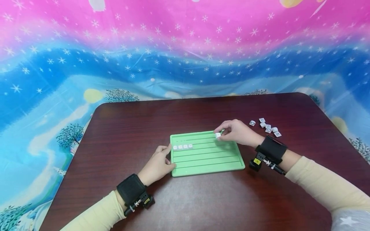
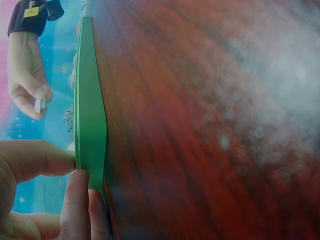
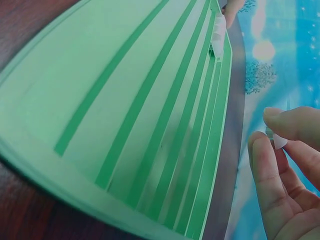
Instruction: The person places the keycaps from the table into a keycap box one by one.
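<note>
A light green grooved tray (image 1: 208, 160) lies on the table. My left hand (image 1: 157, 165) holds its left edge; in the left wrist view fingertips press against the rim and side of the tray (image 2: 91, 110). Between thumb and fingertips, my right hand (image 1: 240, 133) pinches a white keycap (image 1: 218, 135) above the tray's far right part. The right wrist view shows this keycap (image 3: 280, 141) partly covered by the fingers. Several white keycaps (image 1: 185, 146) stand side by side in a row at the tray's left, in one of the upper grooves.
Several loose white keycaps (image 1: 268, 130) lie scattered on the dark red-brown table (image 1: 138, 122), to the right beyond my right hand. Some show their undersides. A patterned pink and blue cloth (image 1: 173, 57) hangs behind the table's far edge.
</note>
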### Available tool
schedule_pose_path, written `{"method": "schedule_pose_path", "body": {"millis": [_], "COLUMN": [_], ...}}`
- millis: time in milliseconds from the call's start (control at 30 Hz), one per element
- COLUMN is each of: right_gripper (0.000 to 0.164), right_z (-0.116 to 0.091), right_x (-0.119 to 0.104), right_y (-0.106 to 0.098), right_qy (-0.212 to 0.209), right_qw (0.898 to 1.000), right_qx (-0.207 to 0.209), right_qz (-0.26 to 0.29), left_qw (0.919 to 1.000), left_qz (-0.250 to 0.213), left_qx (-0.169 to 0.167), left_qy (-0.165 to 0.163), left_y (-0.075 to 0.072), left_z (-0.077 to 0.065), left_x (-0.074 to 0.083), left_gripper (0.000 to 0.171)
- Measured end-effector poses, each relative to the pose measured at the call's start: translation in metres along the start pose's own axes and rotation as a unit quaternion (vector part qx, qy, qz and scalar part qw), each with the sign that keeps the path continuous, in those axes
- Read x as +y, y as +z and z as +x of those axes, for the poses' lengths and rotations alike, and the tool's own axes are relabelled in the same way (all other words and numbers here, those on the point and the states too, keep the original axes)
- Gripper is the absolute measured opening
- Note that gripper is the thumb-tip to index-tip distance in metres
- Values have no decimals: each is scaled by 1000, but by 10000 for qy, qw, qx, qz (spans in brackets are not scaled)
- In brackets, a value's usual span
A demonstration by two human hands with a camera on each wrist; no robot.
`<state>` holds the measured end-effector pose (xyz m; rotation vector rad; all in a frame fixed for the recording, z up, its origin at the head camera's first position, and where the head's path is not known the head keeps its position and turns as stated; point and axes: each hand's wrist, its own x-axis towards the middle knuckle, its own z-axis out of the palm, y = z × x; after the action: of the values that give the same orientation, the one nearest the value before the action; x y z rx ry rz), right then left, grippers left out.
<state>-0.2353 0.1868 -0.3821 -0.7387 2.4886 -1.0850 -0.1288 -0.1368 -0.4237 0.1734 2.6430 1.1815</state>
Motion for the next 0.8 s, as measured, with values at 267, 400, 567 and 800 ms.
{"method": "schedule_pose_path", "body": {"millis": [267, 400, 567, 800], "right_gripper": [26, 23, 21, 17], "right_z": [5, 6, 9, 14], "right_x": [-3, -4, -8, -15], "right_y": [8, 11, 13, 20], "right_qy": [116, 129, 71, -201], "right_qw": [9998, 9998, 9997, 9989], "right_qx": [-119, -169, -213, -295], "right_qz": [51, 29, -26, -312], "left_qw": [10000, 10000, 10000, 10000], "left_qz": [-48, -28, 3, -13], "left_qx": [23, 16, 17, 45], "left_qy": [26, 7, -34, -68], "left_y": [0, 0, 0, 1], "left_z": [0, 0, 2, 2], "left_x": [0, -1, -1, -1], "left_gripper": [79, 79, 79, 80]}}
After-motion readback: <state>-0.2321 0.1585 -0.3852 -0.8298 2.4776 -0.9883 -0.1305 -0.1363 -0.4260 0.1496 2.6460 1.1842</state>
